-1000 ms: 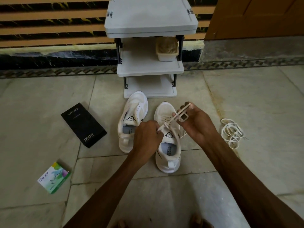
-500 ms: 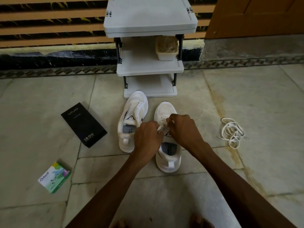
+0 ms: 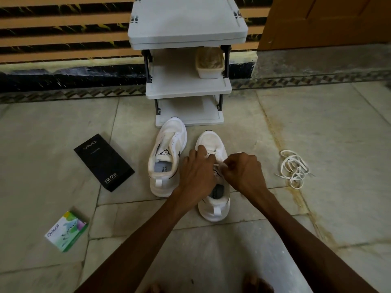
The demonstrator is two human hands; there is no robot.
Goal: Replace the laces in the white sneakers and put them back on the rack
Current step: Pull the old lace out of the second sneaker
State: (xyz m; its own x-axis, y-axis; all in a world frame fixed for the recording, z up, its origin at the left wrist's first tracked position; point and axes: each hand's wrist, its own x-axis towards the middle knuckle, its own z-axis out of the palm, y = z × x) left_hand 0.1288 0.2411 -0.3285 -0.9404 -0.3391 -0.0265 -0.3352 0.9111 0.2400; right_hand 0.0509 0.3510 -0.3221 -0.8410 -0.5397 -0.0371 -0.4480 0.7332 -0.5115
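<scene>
At the centre of the frame the left hand holds the lace of one white sneaker with bent fingers, and the right hand pinches it. The second sneaker stands just left, below the rack.

Pale stone floor tiles, stained brown along a joint at right, meet a dark skirting band. Above, the wall is striped orange and dark. A grey rack stands against it. At right is what may be a wooden door.

Bare left hand, bare right hand, bare forearms, toes unshod
</scene>
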